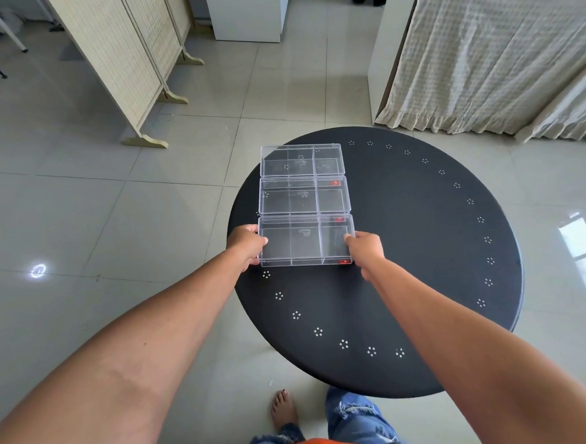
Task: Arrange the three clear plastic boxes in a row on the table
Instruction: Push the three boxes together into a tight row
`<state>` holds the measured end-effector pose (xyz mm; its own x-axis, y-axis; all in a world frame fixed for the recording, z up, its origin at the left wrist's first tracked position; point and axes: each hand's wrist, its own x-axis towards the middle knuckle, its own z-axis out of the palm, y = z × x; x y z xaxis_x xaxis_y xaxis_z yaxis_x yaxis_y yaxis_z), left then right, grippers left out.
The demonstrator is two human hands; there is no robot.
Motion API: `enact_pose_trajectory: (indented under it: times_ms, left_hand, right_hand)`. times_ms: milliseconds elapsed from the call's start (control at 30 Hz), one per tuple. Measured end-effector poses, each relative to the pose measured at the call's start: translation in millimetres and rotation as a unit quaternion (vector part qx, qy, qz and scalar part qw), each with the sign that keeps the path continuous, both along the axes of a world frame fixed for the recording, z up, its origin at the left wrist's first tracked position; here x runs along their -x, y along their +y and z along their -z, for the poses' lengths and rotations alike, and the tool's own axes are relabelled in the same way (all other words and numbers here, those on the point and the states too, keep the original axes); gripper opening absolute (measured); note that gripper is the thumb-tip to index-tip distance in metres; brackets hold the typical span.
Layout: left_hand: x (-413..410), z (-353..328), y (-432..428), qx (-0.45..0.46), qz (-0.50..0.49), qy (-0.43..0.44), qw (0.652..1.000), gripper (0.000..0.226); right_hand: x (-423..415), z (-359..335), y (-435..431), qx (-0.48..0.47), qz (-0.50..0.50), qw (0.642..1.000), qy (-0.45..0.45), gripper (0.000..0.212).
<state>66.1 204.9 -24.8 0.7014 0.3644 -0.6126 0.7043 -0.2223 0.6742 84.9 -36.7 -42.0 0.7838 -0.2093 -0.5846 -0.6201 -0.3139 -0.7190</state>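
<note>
Three clear plastic boxes lie in one column on the round black tabletop (423,248), left of the frame's centre; the far box (301,161) and the middle box (304,196) touch along their long sides, and the near box (306,240) sits just against the middle one; the left hand (248,245) grips the near box at its left short end and the right hand (365,246) at its right short end, the fingers closed narrow on the edges, so both hands hold this same box; whether it rests fully on the tabletop or is a little lifted I cannot tell; to finish this step well, I think the box should be pushed flat and square, its corners even with those of the middle box, with equal pressure from both sides so the smooth plastic does not turn or knock the other two out of line; the row is close to the tabletop's left rim, so a push toward the left looks risky; nothing else stands on the tabletop; a folding screen (130,60) at upper left and a draped cloth (497,55) at upper right stay well apart
</note>
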Motion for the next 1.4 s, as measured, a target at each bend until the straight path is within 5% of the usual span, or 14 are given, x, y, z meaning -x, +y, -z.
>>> enact_pose_trajectory:
  times_ms: [400, 1400]
  left_hand:
    - [0.6, -3.1, -1.3, -0.006, 0.003, -0.002, 1.000, 0.055]
    - [6.9, -9.7, 0.7, 0.010, 0.006, -0.020, 1.000, 0.062]
  right_hand:
    - [-3.1, 3.5, -0.9, 0.013, 0.000, 1.000, 0.008, 0.032]
    - [9.3, -16.5, 3.0, 0.006, -0.016, 1.000, 0.024, 0.003]
